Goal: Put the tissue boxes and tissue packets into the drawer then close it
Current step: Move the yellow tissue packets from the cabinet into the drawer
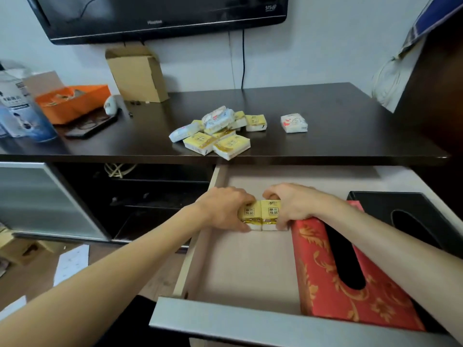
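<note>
The drawer (240, 266) stands pulled out below the dark table top. Inside it lie a red tissue box (325, 284) with gold pattern and a black tissue box (390, 204) at the right. My left hand (225, 209) grips a yellow tissue packet (246, 213) and my right hand (290, 204) grips a second yellow packet (271, 212); the two packets sit side by side over the drawer floor, left of the red box. A pile of yellow and white-blue packets (218, 132) lies on the table top, with one white-red packet (293, 123) apart to the right.
On the table (350, 136) stand an open cardboard box (137, 73), an orange tray (72, 101), bottles (17, 108) at the far left. A TV (160, 16) hangs above. The drawer's grey front panel (250, 324) is nearest me. Open shelving lies left of the drawer.
</note>
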Action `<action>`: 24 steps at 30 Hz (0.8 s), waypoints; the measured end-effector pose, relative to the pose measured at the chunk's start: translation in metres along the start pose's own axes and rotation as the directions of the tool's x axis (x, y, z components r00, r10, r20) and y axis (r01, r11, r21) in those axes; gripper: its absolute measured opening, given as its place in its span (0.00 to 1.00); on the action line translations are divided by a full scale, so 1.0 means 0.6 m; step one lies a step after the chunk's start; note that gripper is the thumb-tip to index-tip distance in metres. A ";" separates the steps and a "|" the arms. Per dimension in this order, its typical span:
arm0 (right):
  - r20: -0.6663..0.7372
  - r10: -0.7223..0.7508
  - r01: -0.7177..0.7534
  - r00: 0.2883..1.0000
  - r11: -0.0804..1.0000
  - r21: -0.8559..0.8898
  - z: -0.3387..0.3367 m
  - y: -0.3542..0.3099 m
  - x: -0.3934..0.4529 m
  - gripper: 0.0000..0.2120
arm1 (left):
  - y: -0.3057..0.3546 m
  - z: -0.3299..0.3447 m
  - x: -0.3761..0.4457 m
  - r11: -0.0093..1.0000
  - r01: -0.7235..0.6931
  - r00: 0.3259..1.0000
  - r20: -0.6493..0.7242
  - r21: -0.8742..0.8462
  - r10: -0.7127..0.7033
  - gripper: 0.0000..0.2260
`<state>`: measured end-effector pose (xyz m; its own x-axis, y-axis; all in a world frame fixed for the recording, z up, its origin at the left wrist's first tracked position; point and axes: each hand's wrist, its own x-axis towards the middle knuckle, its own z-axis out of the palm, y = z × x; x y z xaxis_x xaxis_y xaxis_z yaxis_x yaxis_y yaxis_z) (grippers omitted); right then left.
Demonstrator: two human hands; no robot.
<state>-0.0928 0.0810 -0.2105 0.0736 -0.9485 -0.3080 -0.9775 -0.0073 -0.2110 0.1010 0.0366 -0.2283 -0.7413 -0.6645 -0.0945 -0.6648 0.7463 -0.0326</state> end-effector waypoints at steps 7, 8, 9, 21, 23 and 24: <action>0.014 -0.020 0.020 1.000 1.000 0.011 0.000 0.004 0.006 0.39 | -0.004 0.005 0.001 0.998 -0.018 1.000 -0.026 -0.063 0.017 0.32; -0.001 -0.025 0.025 1.000 1.000 0.015 0.001 0.005 0.005 0.38 | -0.004 0.005 0.001 0.996 -0.023 0.999 -0.051 -0.083 0.019 0.32; -0.020 -0.027 0.027 0.999 0.999 0.017 0.001 0.005 0.004 0.38 | -0.005 0.003 0.001 0.993 -0.023 0.997 -0.078 -0.118 0.014 0.32; -0.697 0.037 0.380 0.716 0.817 0.433 -0.003 0.007 -0.004 0.09 | -0.074 -0.028 -0.032 0.876 -0.063 0.366 -0.828 -0.479 -0.426 0.07; -0.756 0.041 0.409 0.653 0.821 0.398 -0.041 -0.019 0.015 0.11 | -0.104 -0.037 -0.022 0.878 0.030 0.401 -0.799 -0.477 -0.448 0.08; -0.761 0.015 0.401 0.648 0.844 0.358 -0.059 -0.035 0.028 0.16 | -0.118 -0.037 -0.017 0.882 0.060 0.433 -0.784 -0.467 -0.444 0.09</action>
<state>-0.0782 0.0542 -0.1781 -0.1178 -0.8559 0.5035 -0.7242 -0.2729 -0.6333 0.1537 -0.0105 -0.2030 -0.0979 -0.6494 0.7541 -0.6737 0.6009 0.4301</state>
